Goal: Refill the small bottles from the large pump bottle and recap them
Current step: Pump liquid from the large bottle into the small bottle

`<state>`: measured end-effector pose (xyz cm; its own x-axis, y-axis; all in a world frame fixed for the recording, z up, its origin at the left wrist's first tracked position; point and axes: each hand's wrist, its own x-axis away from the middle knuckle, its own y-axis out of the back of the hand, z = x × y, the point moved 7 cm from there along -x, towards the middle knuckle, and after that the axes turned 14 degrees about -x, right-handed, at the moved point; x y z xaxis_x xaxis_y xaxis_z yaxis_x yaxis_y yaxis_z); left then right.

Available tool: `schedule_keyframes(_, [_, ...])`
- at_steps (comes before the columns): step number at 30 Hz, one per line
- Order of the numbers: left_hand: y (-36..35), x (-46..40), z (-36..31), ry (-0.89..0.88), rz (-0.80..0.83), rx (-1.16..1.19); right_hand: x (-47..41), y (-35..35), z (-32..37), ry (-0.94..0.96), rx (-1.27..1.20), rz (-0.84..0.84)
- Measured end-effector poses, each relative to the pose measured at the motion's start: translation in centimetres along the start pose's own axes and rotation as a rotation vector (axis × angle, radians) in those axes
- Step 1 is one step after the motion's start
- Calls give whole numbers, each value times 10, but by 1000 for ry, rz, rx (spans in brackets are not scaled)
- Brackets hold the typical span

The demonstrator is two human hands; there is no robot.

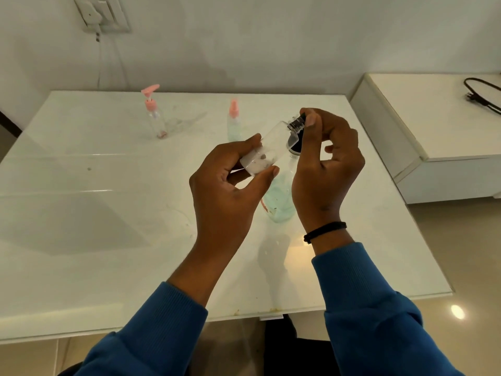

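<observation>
Small clear bottle (267, 147): tilted, raised between both hands, above the surface (108, 213).
Left hand (230, 185): fingers pinch bottle base.
Right hand (325, 158): thumb and fingers curled on black cap (298, 122) at bottle neck.
Large bottle (282, 196): blue-green liquid, directly beneath hands.
Pink-topped bottles: pump bottle (155, 115), spray bottle (233, 120), beyond left hand.

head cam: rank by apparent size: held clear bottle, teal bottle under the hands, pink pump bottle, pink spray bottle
1. Teal bottle, though partly hidden by the hands.
2. Held clear bottle, nearer the camera, so its rank is unsure.
3. Pink pump bottle and pink spray bottle: look alike; both far back.
</observation>
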<state>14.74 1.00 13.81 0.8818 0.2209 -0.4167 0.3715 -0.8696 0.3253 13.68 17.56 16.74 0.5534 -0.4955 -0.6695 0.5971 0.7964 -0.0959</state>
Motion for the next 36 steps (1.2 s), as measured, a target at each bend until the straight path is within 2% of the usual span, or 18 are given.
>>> schedule_keyframes(9, [0, -2, 0, 18, -2, 18, -10, 0, 15, 169, 93, 12])
schedule_keyframes(22, [0, -1, 2, 14, -2, 29, -11, 2, 7, 121, 23, 15])
schedule_keyframes(36, [0, 0, 3, 9, -12, 1, -6, 0, 8, 141, 70, 28])
